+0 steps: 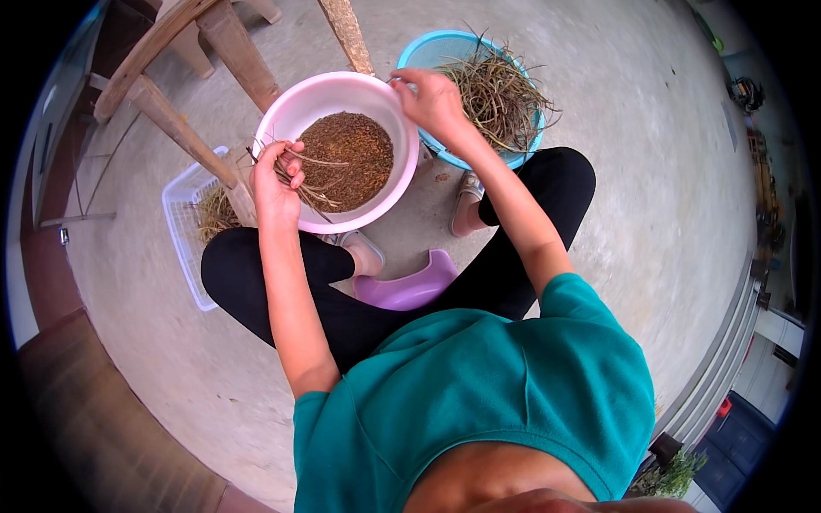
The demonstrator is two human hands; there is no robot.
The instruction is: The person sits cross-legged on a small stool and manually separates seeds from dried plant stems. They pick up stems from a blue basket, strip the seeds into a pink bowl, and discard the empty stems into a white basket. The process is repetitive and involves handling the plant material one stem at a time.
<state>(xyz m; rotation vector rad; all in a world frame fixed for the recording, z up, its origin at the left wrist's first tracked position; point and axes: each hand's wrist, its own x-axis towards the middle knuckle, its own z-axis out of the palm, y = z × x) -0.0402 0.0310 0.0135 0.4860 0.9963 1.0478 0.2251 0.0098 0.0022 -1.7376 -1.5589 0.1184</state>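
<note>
My left hand (279, 176) is closed around a few thin, dry brown pods or stalks (314, 192), over the left side of a pink plastic basin (405, 154). A heap of small brown and yellowish seeds or grains (349, 160) lies in the basin. My right hand (433, 102) hovers between the basin's right rim and a blue plastic basket (426, 48), its fingers bent. Whether something small sits between its fingertips is not clear. Long, dry, tangled pods or stalks (497, 96) are piled in the blue basket, and some stick out past its rim.
A white plastic basket (183, 256) with dry plant pieces (217, 211) stands left of my knee. Wooden furniture legs (237, 54) rise behind the basin. Between my legs is a purple plastic stool (407, 285). Concrete floor (641, 160) extends to the right.
</note>
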